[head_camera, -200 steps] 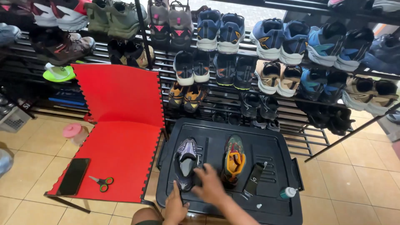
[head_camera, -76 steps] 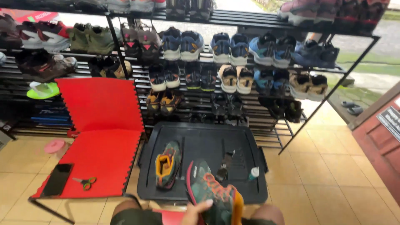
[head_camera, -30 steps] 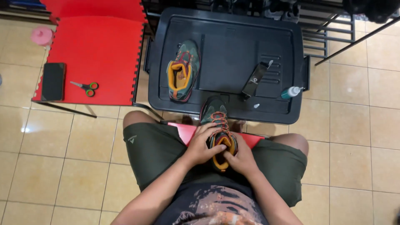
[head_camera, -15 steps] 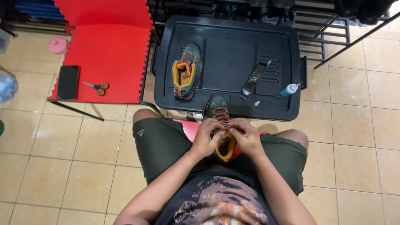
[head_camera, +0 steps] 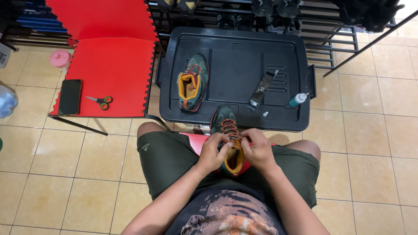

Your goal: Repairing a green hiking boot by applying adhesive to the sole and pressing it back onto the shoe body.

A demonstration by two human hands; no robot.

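A dark green shoe (head_camera: 225, 123) with orange lining and orange-brown laces rests on my lap, toe pointing away from me. My left hand (head_camera: 212, 153) grips its left side near the collar, fingers at the laces. My right hand (head_camera: 257, 150) holds the right side, fingertips pinching the laces near the tongue. The matching shoe (head_camera: 192, 82) lies on the black plastic lid (head_camera: 235, 52) in front of my knees.
On the black lid lie a dark flat tube (head_camera: 262, 89), a small bottle (head_camera: 298, 99) with a green cap and a tiny white cap. A red foam mat (head_camera: 113, 65) to the left holds a phone (head_camera: 70, 96) and scissors (head_camera: 101, 101). A shoe rack (head_camera: 278, 13) stands behind.
My head tilted down from the rack to my lap. One shoe came off the lid onto my lap, and both hands closed on its laces. In the last second the hands barely shifted.
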